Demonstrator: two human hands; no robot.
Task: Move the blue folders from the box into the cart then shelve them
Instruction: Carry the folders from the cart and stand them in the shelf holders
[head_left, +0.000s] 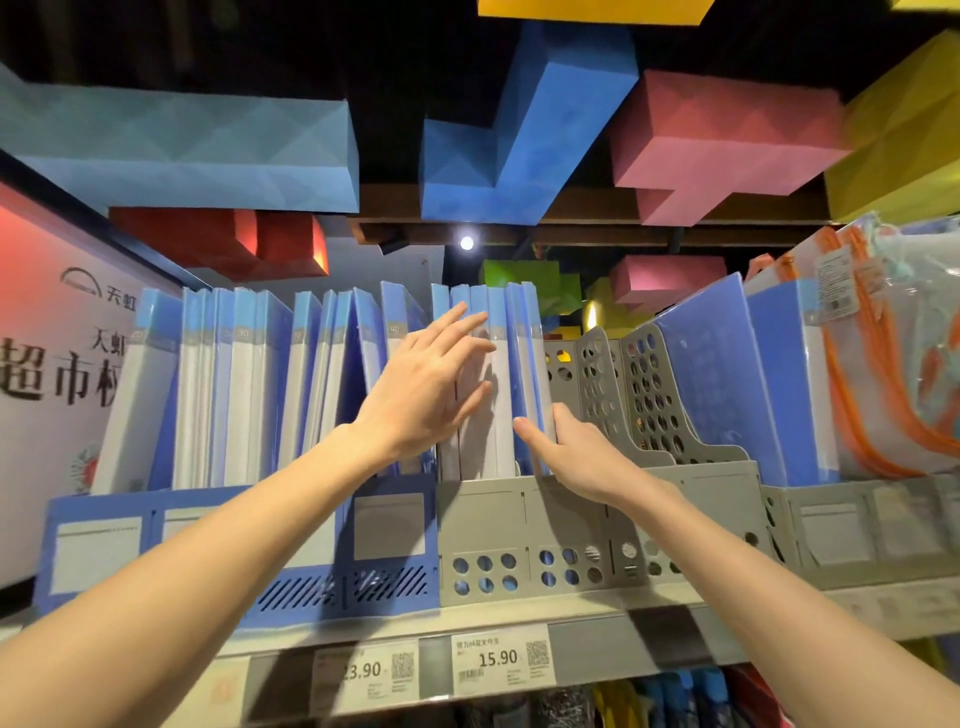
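Observation:
Several blue folders with white spines (239, 389) stand upright in a blue file rack (389, 582) and a grey file rack (488, 514) on a high shelf. My left hand (431, 384) lies with straight fingers against the spines of the folders in the grey rack. My right hand (571, 452) pinches the rightmost blue folders (525, 353) of that group near their lower part, thumb on the left side and fingers on the right. The box and the cart are out of view.
Right of the held folders, the grey rack's perforated dividers (649, 395) stand without folders. Further right lean a large blue folder (711, 374) and orange-zipped pouches (883, 364). Price tags (498, 660) line the shelf edge (587, 629). Coloured blocks (519, 130) hang overhead.

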